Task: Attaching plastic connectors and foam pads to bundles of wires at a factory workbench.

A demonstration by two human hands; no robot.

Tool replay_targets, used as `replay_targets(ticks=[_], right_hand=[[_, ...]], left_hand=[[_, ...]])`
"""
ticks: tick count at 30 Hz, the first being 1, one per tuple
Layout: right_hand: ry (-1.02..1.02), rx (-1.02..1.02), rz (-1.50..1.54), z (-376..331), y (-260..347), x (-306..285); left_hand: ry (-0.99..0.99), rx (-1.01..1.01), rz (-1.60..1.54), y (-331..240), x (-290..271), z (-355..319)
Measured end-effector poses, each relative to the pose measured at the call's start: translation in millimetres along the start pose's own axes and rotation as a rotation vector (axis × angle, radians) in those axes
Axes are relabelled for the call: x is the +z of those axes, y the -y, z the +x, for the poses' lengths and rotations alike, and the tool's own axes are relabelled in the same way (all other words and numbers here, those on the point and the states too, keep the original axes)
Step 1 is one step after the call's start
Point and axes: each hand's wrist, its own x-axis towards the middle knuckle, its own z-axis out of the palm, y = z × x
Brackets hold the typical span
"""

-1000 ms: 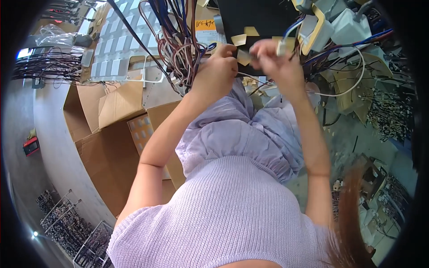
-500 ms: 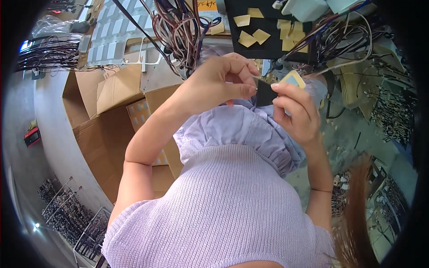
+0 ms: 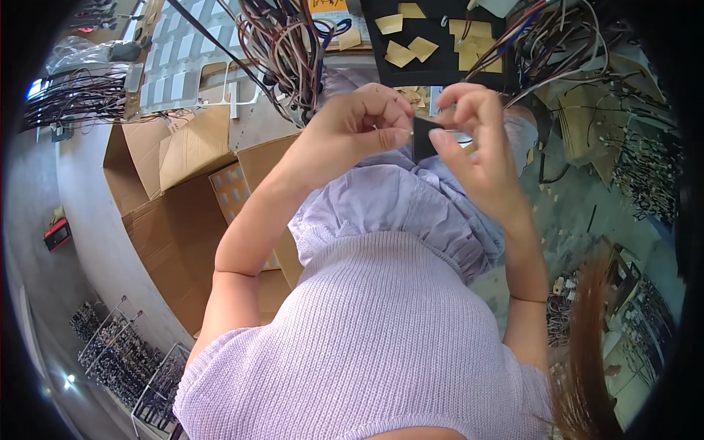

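In front of my lap, my left hand [image 3: 356, 136] pinches a small flat black piece [image 3: 424, 141] at its left edge, thumb against curled fingers. The piece looks thin and square-cornered; its material I cannot make out. On its right side, the thumb of my right hand [image 3: 484, 150] presses against the black piece. A blurred finger of that hand reaches behind the piece, while the index finger is bent and raised. A yellow-bordered piece that was in the right hand does not show now.
Yellow paper squares [image 3: 402, 53] lie on a black board [image 3: 433, 73] ahead. Bundles of wires [image 3: 282, 51] hang at its left, more wires [image 3: 565, 44] at its right. An open cardboard box [image 3: 172, 249] stands to my left. Translucent trays [image 3: 172, 66] lie at the far left.
The yellow-bordered piece has gone from my right hand's grip. My right hand has turned, its index finger lifting and its thumb coming onto the black piece. Both hands shifted slightly left.
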Motion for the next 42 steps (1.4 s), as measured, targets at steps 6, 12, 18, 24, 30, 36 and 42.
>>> replay_targets(ticks=[6,12,18,24,30,36,42], right_hand=[[-0.116,0.053,-0.034,-2.8,-0.6,14.9],[-0.179,0.000,-0.118,-7.8,9.3,14.9],[-0.166,0.003,-0.238,-9.6,5.8,12.2],[-0.075,-0.143,-0.513,-22.5,1.6,28.0],[0.254,-0.383,-0.077,-43.3,10.7,59.6],[0.100,-0.430,-0.576,-33.7,27.5,26.7],[0.391,-0.167,-0.629,-21.4,11.3,-22.3]], left_hand=[[-0.252,0.177,0.143,9.4,25.3,-3.9],[-0.313,0.301,0.177,19.6,28.2,-4.6],[-0.355,0.323,0.615,6.8,33.4,-11.7],[-0.098,0.011,0.295,1.0,3.6,-17.8],[0.388,-0.118,-0.280,54.3,2.4,16.9],[0.356,-0.101,0.069,65.6,10.3,-9.8],[0.480,-0.392,0.122,8.8,-0.1,-14.2]])
